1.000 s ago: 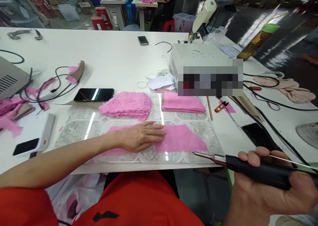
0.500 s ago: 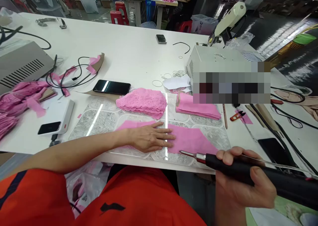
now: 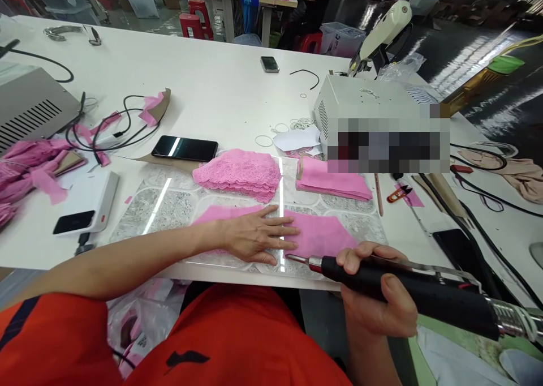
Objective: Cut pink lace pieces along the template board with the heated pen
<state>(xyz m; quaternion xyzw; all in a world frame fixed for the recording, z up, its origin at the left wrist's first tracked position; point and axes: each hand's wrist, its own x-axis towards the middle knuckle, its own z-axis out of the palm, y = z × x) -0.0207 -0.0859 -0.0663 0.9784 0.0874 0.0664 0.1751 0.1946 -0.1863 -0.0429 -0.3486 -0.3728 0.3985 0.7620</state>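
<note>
My left hand point(image 3: 261, 236) lies flat with its fingers spread on a pink fabric piece point(image 3: 318, 233), which rests on a patterned clear mat point(image 3: 169, 219). In my right hand point(image 3: 377, 290) is a black pen-shaped power tool point(image 3: 407, 292) with a narrow metal tip and a metal-sheathed rear end. The tip points left, close to the fabric's lower edge, just right of my left fingertips; whether it touches cannot be told. Behind my left hand sits a stack of pink lace pieces point(image 3: 240, 174). A folded pink fabric stack point(image 3: 333, 182) lies to its right.
A grey box machine point(image 3: 360, 97) stands at the right, another vented box point(image 3: 38, 111) at the left. A phone point(image 3: 184, 148), a power bank point(image 3: 91, 202), orange thread snips point(image 3: 399, 193) and black cables point(image 3: 496, 250) lie about. Far back, a person point(image 3: 309, 7) sits at another table.
My right hand has moved left with the power tool, bringing its tip near my left fingertips. My left hand stays flat on the fabric. The view has shifted slightly.
</note>
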